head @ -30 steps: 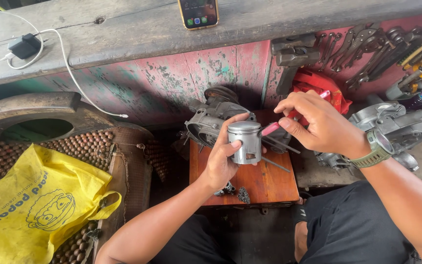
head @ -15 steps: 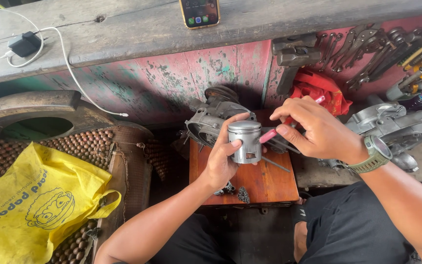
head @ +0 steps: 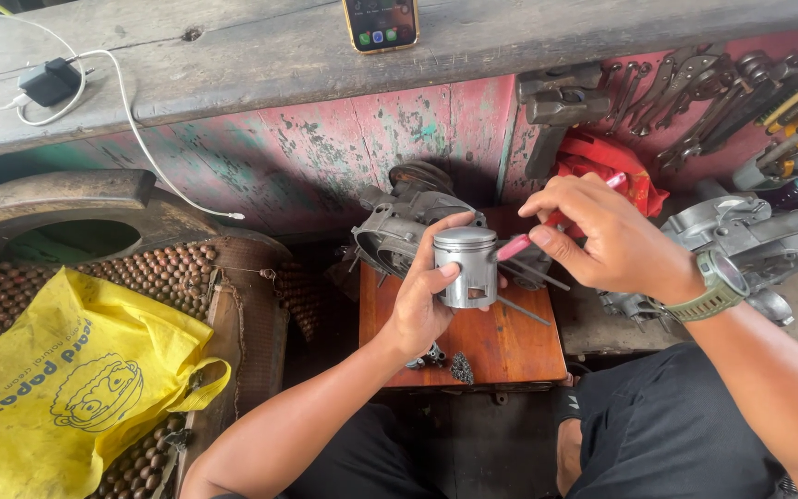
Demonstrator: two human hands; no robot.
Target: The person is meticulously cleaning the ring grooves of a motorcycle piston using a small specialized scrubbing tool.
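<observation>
Grey metal: one piston (head: pixel 466 267), gripped upright in the left hand (head: pixel 422 296) above one small wooden stool (head: pixel 510 346). Right hand (head: pixel 602 240) pinches one pink-handled tool (head: pixel 528 242) touching the piston's side.

Center frame I see a small wooden stool (head: pixel 501 346); a chain piece (head: pixel 461 368) and thin metal rods (head: pixel 524 310) lie on it.

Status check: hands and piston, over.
Left hand grips piston upright. Right hand holds pink-handled tool at its side. Engine case close behind.
</observation>
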